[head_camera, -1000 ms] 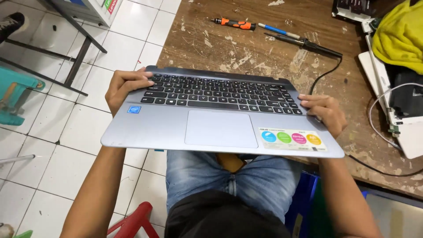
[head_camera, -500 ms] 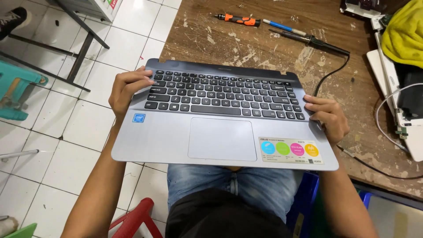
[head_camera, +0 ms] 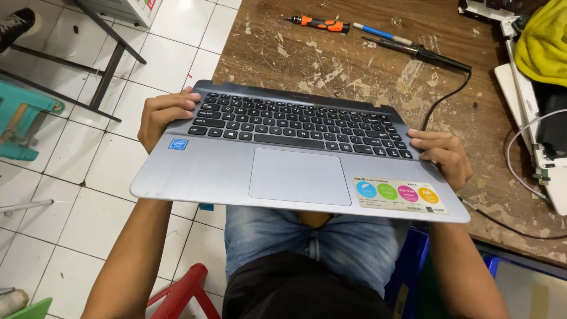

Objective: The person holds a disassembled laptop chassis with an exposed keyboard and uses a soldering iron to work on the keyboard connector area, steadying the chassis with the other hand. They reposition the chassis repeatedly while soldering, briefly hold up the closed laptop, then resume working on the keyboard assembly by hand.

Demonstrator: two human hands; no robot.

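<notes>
We see a worn, scratched wooden table [head_camera: 354,65] at the right. On its far side lie an orange-handled screwdriver [head_camera: 319,23], a blue pen [head_camera: 381,34] and a black soldering iron [head_camera: 422,52] — its cord trails nearer. At the far right edge — a yellow cloth [head_camera: 543,41] and white device [head_camera: 525,106].

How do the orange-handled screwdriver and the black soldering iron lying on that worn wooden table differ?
The orange-handled screwdriver has a bright orange and black grip; the black soldering iron is dark all over. The screwdriver has no cord, while the soldering iron trails a black cable off its right end. The screwdriver lies nearer the table's left edge, the soldering iron further right. Both lie flat on the scuffed wooden table, untouched, beyond the grey laptop base.
</notes>
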